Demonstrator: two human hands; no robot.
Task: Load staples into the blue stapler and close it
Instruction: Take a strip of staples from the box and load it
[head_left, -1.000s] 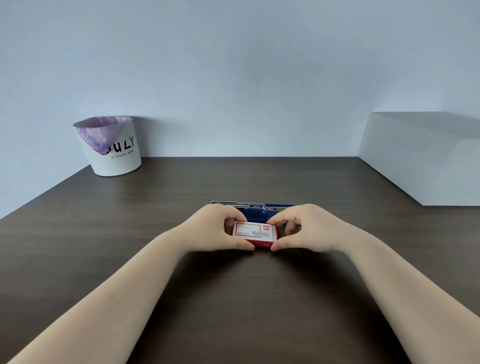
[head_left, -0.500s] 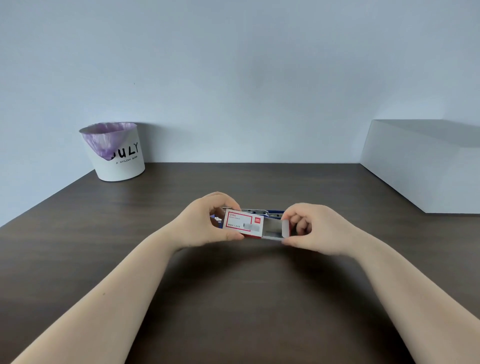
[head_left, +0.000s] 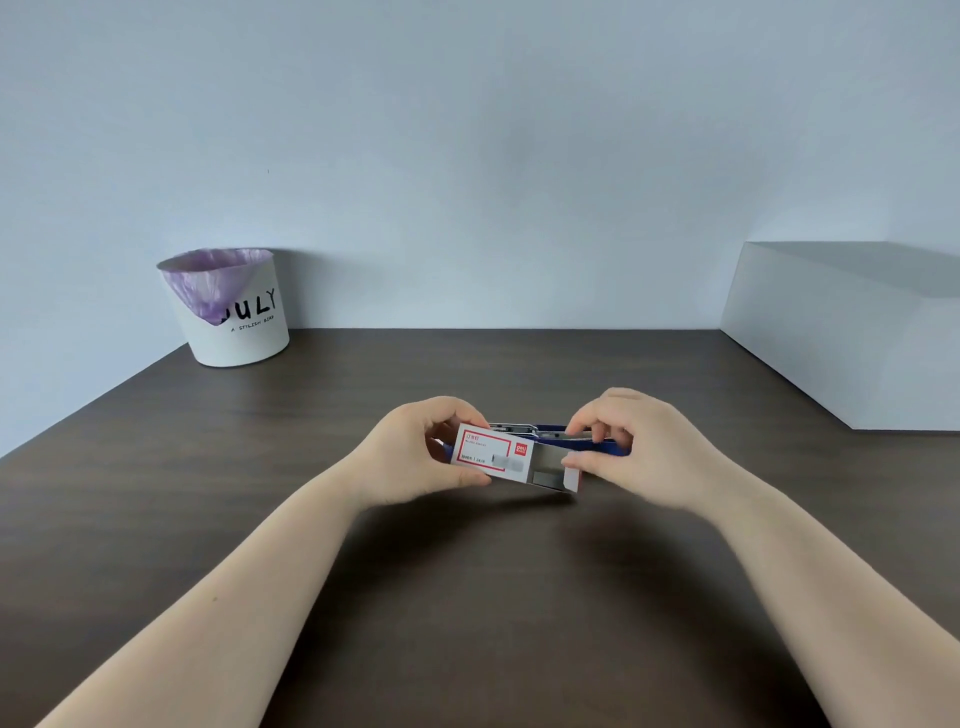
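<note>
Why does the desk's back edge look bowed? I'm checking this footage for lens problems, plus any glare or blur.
Head view: wide-angle distortion splays the dark desk edges; light is soft and even, no glare; both hands cast faint shadows beneath the staple box; its small print is too blurred to read, as is the blue stapler behind.

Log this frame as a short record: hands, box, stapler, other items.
left hand: grips staple box sleeve
right hand: at the box's slid-out tray
box: open, off the table
stapler: blue, behind box, mostly hidden
staples loaded: cannot tell
bin: far left, purple liner
white block: far right
</note>
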